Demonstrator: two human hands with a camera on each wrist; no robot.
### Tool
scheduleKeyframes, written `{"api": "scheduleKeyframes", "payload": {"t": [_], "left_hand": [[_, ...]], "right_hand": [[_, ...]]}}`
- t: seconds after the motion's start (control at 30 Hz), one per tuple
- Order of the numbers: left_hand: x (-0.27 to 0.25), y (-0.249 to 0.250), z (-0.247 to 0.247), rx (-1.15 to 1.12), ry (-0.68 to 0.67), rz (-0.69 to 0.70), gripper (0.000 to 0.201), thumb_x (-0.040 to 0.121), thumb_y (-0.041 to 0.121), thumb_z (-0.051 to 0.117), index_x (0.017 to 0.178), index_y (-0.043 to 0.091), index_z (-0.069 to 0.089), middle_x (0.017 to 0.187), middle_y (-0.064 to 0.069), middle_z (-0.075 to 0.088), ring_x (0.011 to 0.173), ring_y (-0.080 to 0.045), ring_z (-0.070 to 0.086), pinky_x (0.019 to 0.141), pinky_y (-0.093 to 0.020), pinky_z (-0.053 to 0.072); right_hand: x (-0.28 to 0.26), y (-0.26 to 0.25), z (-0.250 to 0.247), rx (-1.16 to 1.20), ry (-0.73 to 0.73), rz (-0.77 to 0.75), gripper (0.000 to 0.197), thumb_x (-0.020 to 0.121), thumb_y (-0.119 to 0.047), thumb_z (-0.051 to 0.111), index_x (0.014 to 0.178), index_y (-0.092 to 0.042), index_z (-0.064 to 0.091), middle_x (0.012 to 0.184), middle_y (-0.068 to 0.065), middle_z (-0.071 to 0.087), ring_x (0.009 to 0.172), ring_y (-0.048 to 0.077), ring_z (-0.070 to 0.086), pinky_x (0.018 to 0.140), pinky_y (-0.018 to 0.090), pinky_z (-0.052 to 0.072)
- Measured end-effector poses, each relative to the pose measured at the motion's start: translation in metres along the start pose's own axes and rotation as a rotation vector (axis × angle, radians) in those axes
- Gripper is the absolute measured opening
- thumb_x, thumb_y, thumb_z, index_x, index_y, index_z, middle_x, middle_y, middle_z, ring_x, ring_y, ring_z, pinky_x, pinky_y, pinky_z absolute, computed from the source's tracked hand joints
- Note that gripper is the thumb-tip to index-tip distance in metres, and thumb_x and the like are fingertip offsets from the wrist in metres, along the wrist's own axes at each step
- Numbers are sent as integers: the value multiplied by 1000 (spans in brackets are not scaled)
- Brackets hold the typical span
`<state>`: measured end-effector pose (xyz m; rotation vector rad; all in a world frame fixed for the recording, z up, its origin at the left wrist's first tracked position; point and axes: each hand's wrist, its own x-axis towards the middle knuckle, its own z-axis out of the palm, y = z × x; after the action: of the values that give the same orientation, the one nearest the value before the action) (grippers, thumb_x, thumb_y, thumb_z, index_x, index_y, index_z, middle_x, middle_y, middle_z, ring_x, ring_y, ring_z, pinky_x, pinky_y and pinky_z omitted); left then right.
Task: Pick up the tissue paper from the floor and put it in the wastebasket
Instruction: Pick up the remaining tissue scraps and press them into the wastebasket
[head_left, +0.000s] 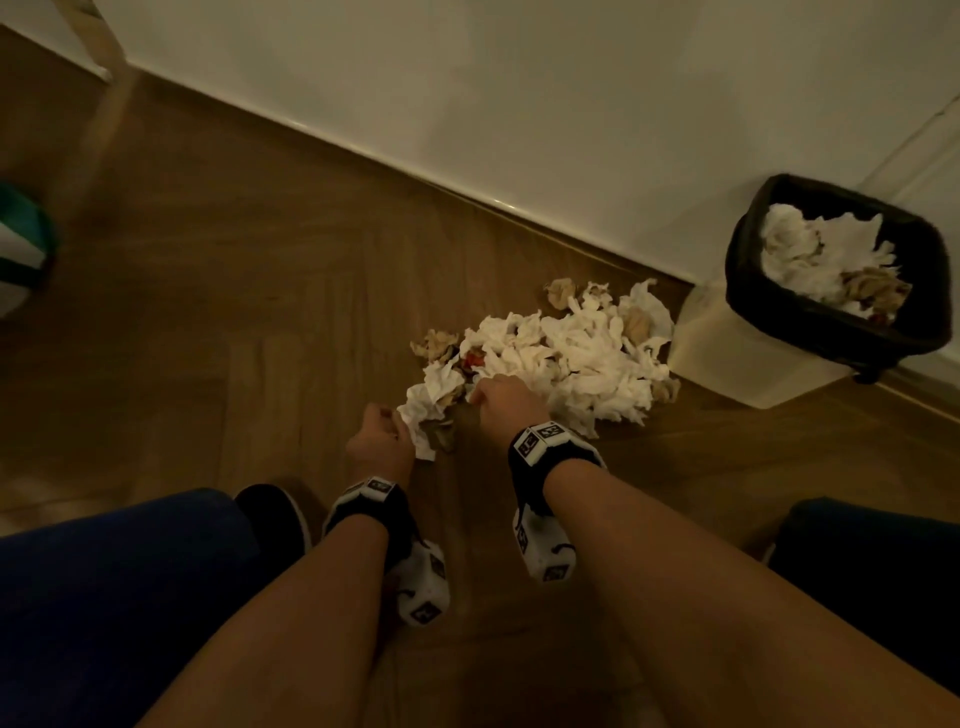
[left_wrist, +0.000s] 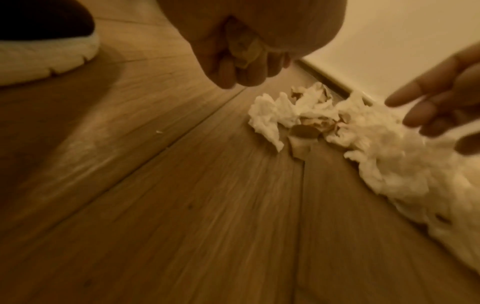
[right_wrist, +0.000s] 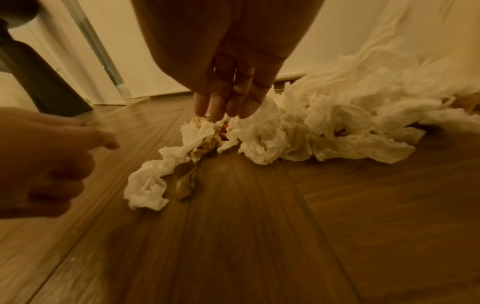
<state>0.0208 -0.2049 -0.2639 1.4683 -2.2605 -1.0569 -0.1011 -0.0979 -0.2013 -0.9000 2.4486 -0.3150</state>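
Nearest you, your left hand (left_wrist: 233, 43) is curled round a small brownish scrap of tissue. Your right hand (right_wrist: 228, 82) reaches with straight fingers onto the near left edge of the tissue pile (head_left: 561, 358) on the floor. You are mid-gathering, I judge: next close on a clump and carry it right to the wastebasket (head_left: 748, 270), already part filled. Blur hides the scrap's detail.

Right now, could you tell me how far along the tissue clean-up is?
Partly done. The wastebasket already holds a heap of crumpled tissue. In hand: the left hand is curled round a small brownish scrap, and the right hand reaches open-fingered onto the near edge of the tissue pile. Left: most of that pile remains on the floor beside the basket.
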Motion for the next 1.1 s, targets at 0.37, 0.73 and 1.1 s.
{"api": "scheduleKeyframes", "payload": {"t": [0.37,0.73,1.1], "left_hand": [[14,-7,-15,108,-2,-90,55,99,38,36,76,-1,67,64,-13,55,60,-23,49,55,-25,32],[10,-23,-24,140,-45,-92,45,98,37,37,69,11,58,58,-5,50,55,-20,48,52,-24,32],[11,-36,-29,102,-15,-69,45,98,36,38,70,10,62,54,0,49,47,-8,43,43,-20,27]], "right_hand": [[15,-17,41,-184,-285,-172,61,86,-28,63,139,-20,35,146,9,25,132,38,29,106,48,34],[21,-48,65,-285,-331,-277,53,92,-24,55,140,-29,33,151,4,11,139,39,9,101,53,41],[20,-33,68,-331,-285,-331,34,93,-7,46,126,-5,53,131,14,42,125,33,35,100,38,37]]}}
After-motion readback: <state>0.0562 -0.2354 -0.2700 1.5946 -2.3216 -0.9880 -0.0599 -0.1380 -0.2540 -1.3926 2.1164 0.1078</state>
